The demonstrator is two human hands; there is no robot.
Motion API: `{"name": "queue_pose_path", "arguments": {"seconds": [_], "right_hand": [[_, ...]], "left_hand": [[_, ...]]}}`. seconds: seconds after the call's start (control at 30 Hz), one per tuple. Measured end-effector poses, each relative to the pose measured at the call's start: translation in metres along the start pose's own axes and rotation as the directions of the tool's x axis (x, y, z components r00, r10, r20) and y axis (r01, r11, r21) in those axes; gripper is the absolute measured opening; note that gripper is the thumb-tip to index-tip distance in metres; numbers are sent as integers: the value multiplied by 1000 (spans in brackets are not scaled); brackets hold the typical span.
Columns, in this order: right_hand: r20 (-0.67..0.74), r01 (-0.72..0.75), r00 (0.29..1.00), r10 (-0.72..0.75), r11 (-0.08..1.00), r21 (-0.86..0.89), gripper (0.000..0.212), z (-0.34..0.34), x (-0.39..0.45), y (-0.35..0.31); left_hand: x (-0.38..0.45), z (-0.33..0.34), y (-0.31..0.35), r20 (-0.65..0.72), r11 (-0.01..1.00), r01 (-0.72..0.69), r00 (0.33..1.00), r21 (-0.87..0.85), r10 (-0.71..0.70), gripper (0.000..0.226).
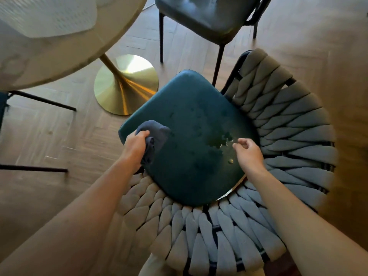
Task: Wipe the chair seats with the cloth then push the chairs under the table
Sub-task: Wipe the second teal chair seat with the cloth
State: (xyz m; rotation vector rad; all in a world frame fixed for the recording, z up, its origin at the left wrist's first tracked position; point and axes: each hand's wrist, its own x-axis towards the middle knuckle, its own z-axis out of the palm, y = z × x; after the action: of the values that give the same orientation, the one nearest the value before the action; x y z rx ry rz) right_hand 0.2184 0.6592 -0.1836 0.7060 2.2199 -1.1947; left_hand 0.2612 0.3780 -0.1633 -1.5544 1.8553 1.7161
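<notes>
A chair with a dark teal seat (189, 136) and a woven grey back (282, 124) stands right below me. My left hand (135, 145) grips a bunched dark blue cloth (154, 136) at the seat's left front edge. My right hand (248, 152) hovers over the right side of the seat, fingers loosely curled and holding nothing. Small wet patches and crumbs (221, 142) lie on the seat just left of that hand. A second teal chair (207, 14) stands beyond, near the round table (65, 48).
The table's gold pedestal base (125, 84) sits on the wood floor left of the chair. A white placemat (49, 14) lies on the table. Black legs of another chair (39, 100) reach in from the left edge. Bare floor lies at the right.
</notes>
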Motion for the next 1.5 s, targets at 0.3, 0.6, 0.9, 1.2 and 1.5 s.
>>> {"name": "queue_pose_path", "arguments": {"seconds": [0.3, 0.6, 0.9, 1.2, 1.5], "right_hand": [[-81, -41, 996, 32, 992, -115, 39, 12, 117, 13], [-187, -22, 982, -27, 967, -253, 46, 12, 174, 44], [-241, 8, 967, -81, 958, -288, 45, 20, 173, 50], [-325, -19, 942, -80, 957, -290, 46, 30, 173, 53], [-308, -10, 948, -75, 964, -265, 46, 31, 170, 52]], "left_hand": [[114, 35, 16, -342, 898, -115, 898, 426, 277, 37], [184, 154, 3, -409, 813, 74, 888, 577, 209, 50], [194, 137, -18, 463, 137, -683, 615, 718, 639, 51], [185, 217, 3, 289, 281, -519, 763, 807, 578, 57], [179, 192, -1, 48, 479, -374, 824, 794, 564, 55]]}}
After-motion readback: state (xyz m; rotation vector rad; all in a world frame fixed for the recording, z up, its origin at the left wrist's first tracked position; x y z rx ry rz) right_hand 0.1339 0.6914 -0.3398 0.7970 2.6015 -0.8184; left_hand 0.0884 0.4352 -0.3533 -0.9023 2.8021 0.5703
